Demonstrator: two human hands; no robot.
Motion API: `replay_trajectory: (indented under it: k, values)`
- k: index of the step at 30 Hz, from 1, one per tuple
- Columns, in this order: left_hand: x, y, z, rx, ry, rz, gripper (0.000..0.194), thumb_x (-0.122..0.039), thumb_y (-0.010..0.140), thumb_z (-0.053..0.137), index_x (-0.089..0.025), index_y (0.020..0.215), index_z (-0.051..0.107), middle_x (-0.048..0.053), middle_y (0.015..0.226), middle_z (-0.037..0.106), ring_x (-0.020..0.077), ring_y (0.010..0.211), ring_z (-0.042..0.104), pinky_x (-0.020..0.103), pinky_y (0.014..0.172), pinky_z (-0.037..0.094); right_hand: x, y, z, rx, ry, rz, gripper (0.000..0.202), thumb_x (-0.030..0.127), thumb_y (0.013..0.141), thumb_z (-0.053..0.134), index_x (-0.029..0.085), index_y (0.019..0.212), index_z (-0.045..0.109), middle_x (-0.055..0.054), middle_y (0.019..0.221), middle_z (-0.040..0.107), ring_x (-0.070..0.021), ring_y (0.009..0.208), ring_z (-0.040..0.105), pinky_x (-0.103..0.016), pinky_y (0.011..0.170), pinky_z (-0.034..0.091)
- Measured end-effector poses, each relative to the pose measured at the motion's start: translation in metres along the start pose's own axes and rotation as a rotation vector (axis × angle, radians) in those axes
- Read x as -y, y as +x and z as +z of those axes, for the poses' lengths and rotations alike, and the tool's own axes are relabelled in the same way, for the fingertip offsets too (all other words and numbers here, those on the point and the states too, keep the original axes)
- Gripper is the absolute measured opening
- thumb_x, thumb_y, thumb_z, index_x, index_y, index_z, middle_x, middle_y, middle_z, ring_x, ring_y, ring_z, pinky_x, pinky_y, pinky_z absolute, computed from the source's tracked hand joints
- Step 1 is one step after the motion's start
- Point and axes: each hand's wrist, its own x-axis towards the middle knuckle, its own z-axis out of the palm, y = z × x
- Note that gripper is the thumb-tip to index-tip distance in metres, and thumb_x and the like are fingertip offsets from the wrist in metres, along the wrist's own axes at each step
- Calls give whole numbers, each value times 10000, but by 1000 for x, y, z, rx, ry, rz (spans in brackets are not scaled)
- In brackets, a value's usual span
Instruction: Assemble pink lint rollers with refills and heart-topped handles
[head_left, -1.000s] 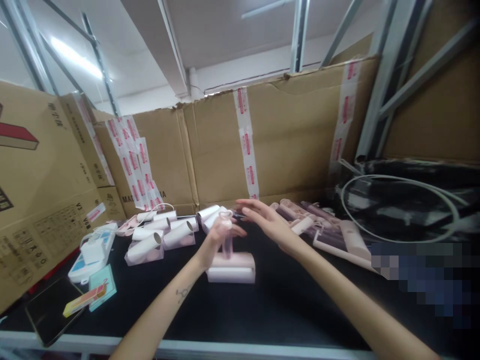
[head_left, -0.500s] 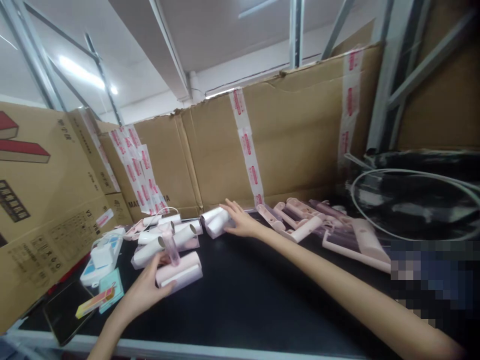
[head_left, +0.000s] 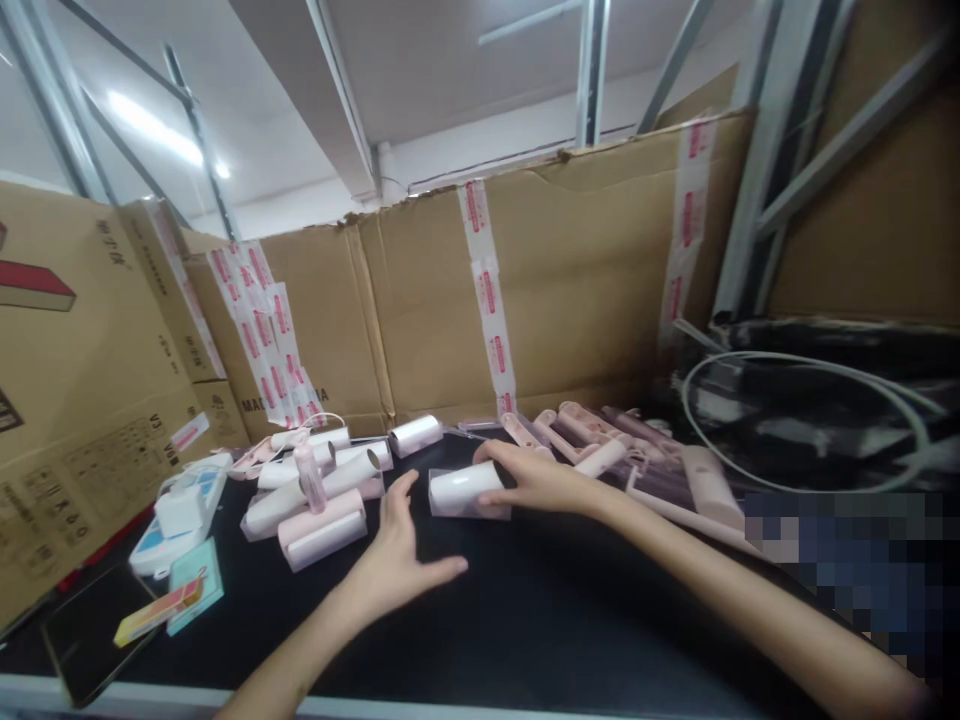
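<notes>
My right hand (head_left: 517,478) grips the right end of a white roll (head_left: 461,486) with clear plastic around its lower side, over the black tabletop (head_left: 525,610). Just left of it, my left hand (head_left: 405,565) is open, thumb and fingers spread, holding nothing. A pink and white cylindrical piece (head_left: 324,530) with a translucent pink stem (head_left: 309,475) lies left of that hand. Behind this piece several white rolls (head_left: 352,470) are heaped. Another white roll (head_left: 416,434) lies farther back, near the cardboard.
Pink plastic parts (head_left: 600,450) are piled at the back right. A coiled white cable (head_left: 686,390) hangs over black plastic. At left lie a power strip (head_left: 180,515), a phone (head_left: 86,635), a teal packet (head_left: 196,585) and a yellow-orange box (head_left: 159,612). Cardboard (head_left: 420,310) walls the back.
My left hand has let go of the pink and white piece and moved right. My right hand has drawn one white roll from the back toward me.
</notes>
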Motion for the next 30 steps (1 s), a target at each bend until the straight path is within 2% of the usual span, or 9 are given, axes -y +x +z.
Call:
replay_trajectory:
  k: [3,7,11,16,18,21,25,27,30]
  values:
    - [9,37,27,97,-190,-210,1031,-443,514,796,-105,1323,254,239,1350,337,359,1270,332,493,1027,298,7,-13,-13,-138,192,11,439,471,724,620,201,1059,533,-61,1013,601,-223,919,569,-337,805,452]
    - [23,51,29,180,-317,-159,562,-407,602,751,-158,1036,496,100,1076,583,271,1043,538,422,926,404,0,-19,-32,-368,383,133,431,467,768,562,198,1094,477,-70,1011,598,-192,789,605,-330,707,493]
    - [22,46,11,-55,-299,-103,478,-361,649,715,-191,1016,459,67,1033,575,226,957,567,358,830,456,-16,-25,-33,-408,117,237,354,409,700,630,191,961,533,-76,940,597,-223,793,588,-341,697,479]
    - [7,47,-2,-327,-122,-17,531,-331,690,672,-213,1123,388,62,1101,531,219,1056,540,358,901,435,-28,-24,5,-187,45,334,361,363,587,711,194,854,536,-79,889,605,-271,866,576,-389,769,466]
    - [-3,49,-3,-375,29,84,587,-323,704,666,-205,1176,339,87,1137,503,230,1096,517,381,937,415,-24,-19,19,-265,210,302,398,427,631,674,202,925,530,-107,1028,595,-300,1032,530,-429,889,421]
    - [-23,58,-1,-269,282,399,508,-238,783,581,-185,1211,313,136,1204,469,247,1160,471,407,961,402,-8,-11,27,-409,772,325,477,572,807,414,233,1141,426,-123,1243,501,-247,1123,512,-402,931,416]
    - [-50,76,6,-15,608,764,372,-60,850,378,-211,1190,393,124,1269,457,246,1205,435,459,998,361,15,-12,19,-202,1451,453,502,570,877,171,221,1175,374,-138,1117,572,-238,946,611,-426,785,492]
    - [-58,83,10,37,678,808,378,-42,856,347,-232,1175,419,100,1273,461,239,1211,431,471,1026,330,19,-14,14,-203,1570,481,404,486,901,195,217,1107,415,-116,1016,605,-220,885,621,-408,751,498]
    - [-58,85,12,-25,599,704,430,-42,826,396,-239,1207,384,109,1289,433,252,1228,410,464,1015,344,15,-15,9,-290,1488,511,266,406,887,297,216,937,476,-68,837,602,-182,774,618,-340,676,505]
